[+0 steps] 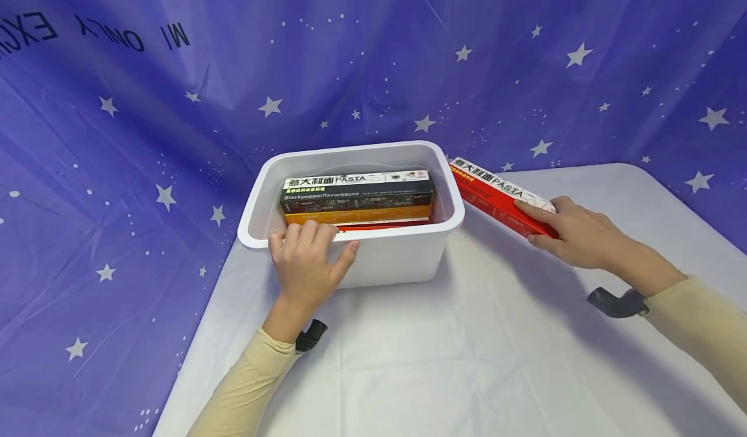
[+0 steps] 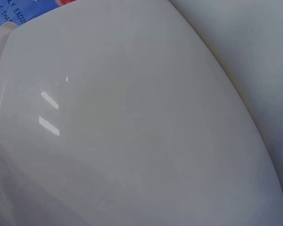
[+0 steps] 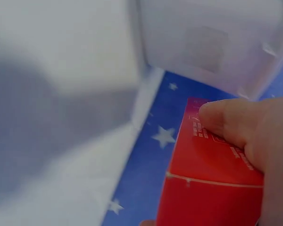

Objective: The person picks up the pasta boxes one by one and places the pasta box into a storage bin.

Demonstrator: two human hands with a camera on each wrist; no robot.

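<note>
A white plastic bin (image 1: 397, 255) stands on the table, its side filling most of the left wrist view. My left hand (image 1: 306, 262) grips its near rim, fingers over the edge and thumb outside. Inside the bin stands a black and orange pasta box (image 1: 357, 197); in front of it, a red box (image 1: 385, 226) shows only its top edge. To the right of the bin, my right hand (image 1: 589, 233) holds a red and white pasta box (image 1: 496, 194) by its near end. In the right wrist view, the thumb lies on the red box (image 3: 212, 160).
A white cloth (image 1: 467, 359) covers the table. Behind and to the left hangs a purple-blue curtain (image 1: 362, 54) with white stars and lettering. Dark wrist camera mounts (image 1: 618, 302) sit at both wrists.
</note>
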